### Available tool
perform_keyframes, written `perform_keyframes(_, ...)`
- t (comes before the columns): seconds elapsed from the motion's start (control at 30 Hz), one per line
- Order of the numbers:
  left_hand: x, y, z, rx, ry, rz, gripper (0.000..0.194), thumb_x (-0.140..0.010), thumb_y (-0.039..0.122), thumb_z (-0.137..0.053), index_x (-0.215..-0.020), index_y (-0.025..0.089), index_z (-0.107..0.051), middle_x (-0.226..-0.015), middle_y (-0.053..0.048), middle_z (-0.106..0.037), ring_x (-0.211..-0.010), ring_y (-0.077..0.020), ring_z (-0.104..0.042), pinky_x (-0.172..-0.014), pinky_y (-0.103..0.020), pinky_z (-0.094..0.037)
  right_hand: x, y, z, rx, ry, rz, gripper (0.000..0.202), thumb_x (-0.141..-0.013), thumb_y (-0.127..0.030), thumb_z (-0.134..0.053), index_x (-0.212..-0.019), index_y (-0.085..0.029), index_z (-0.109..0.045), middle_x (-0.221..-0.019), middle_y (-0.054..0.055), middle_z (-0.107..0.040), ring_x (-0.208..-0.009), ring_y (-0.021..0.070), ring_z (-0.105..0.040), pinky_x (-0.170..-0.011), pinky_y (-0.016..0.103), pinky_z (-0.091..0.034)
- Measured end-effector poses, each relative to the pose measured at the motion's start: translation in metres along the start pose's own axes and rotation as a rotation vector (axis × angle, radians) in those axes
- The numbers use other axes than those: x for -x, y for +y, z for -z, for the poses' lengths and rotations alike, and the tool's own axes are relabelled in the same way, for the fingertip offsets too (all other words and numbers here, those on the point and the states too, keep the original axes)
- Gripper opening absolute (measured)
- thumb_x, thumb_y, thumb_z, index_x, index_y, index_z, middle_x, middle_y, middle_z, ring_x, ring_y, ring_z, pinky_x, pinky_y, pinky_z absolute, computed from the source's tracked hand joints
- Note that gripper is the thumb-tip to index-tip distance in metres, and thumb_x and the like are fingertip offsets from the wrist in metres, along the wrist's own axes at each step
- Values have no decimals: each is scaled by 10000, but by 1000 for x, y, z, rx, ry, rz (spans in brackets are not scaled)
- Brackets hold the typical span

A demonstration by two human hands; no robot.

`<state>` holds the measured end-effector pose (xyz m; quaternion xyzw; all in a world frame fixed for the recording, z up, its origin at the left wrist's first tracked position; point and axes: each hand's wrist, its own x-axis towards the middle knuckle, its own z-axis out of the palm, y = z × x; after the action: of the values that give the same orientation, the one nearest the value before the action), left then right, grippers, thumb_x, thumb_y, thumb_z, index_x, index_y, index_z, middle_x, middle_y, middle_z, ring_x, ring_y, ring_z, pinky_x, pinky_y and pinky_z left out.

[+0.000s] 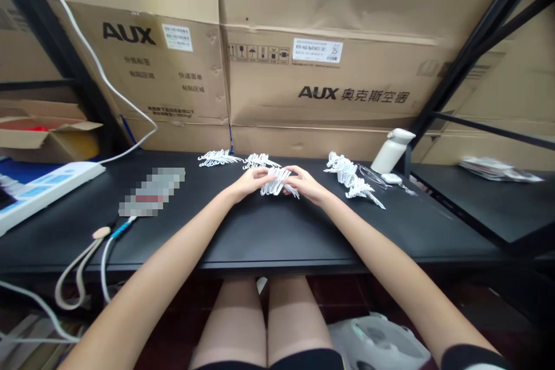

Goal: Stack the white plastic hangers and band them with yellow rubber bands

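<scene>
A bundle of thin white hook-ended pieces [274,183] sits between my hands above the middle of the black table; their exact kind is too small to make out. My left hand [250,182] grips its left side, fingers bent over the top. From the right, my right hand [305,186] holds the same bundle with thumb and fingers closed around it. Just behind lies a similar white bundle [259,160], with another white bundle [218,157] to its left. Several more form a row of white bundles [347,172] to the right.
Large cardboard boxes [269,87] stand behind the black table [277,237]. On the right are a white bottle [392,150], glasses [372,176] and a small white case [391,178]. A blurred-out phone-like object [152,192], its cable [105,260] and a power strip [52,191] lie left.
</scene>
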<state>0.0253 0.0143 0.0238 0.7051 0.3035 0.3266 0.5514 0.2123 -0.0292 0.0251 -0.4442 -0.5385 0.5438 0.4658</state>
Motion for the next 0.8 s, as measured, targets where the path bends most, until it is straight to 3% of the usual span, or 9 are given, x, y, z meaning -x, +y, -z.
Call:
perform_keyframes(0.33, -2, -8, 2, -2, 59, 27, 394, -668, 463, -722, -921, 168, -651, -887, -64, -697, -810, -174, -641, -733, -293, -487, -2, -1, 1, -21, 36, -34, 328, -745, -101, -573, -1061, -164, -518, -681, 13, -667, -603, 138, -652, -615, 261, -550)
perform_keyframes(0.5, -1, -5, -1, 23, 119, 65, 374, -679, 477, -709, -852, 160, -614, -819, -49, -685, -779, -162, -637, -718, -288, -495, -3, 1, 2, -11, -11, 0, 220, -756, -187, -619, -973, -151, -600, -751, 38, -680, -635, 139, -652, -615, 258, -552)
perform_keyframes(0.8, -2, -5, -2, 31, 176, 59, 409, -646, 518, -718, -729, 143, -577, -740, -67, -690, -706, -172, -650, -690, -317, -529, -2, 3, 7, 91, -52, 77, 357, -750, -363, -691, -1030, -147, -641, -849, 67, -699, -697, 141, -655, -631, 242, -546)
